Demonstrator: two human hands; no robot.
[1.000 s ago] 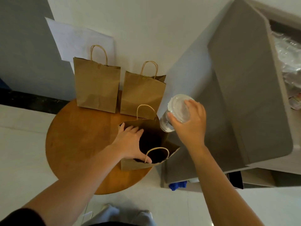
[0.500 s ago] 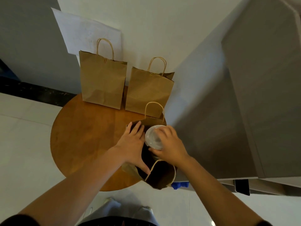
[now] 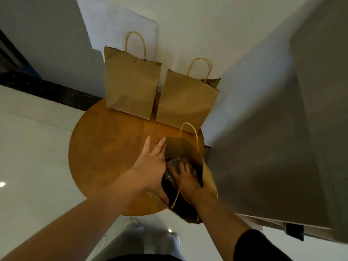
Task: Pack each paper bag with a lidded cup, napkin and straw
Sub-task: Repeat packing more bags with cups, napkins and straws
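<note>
An open brown paper bag [image 3: 190, 151] stands at the near right of the round wooden table [image 3: 105, 147]. My right hand [image 3: 185, 178] is down inside the bag's mouth, gripping the lid of a clear lidded cup [image 3: 174, 163] from above. Most of the cup is hidden in the dark interior. My left hand [image 3: 152, 166] holds the bag's left rim, fingers stretched along the paper and thumb at the near edge. Two more brown paper bags stand upright at the back of the table, one on the left [image 3: 130, 85] and one on the right [image 3: 186, 100].
A grey cabinet or counter [image 3: 282, 129] rises right beside the table on the right. A white sheet [image 3: 116, 25] leans on the wall behind the bags. Pale glossy floor [image 3: 33, 147] lies to the left and in front.
My right hand has carried the cup from beside the bag, over its mouth, and down inside it. My left hand stays on the bag's rim.
</note>
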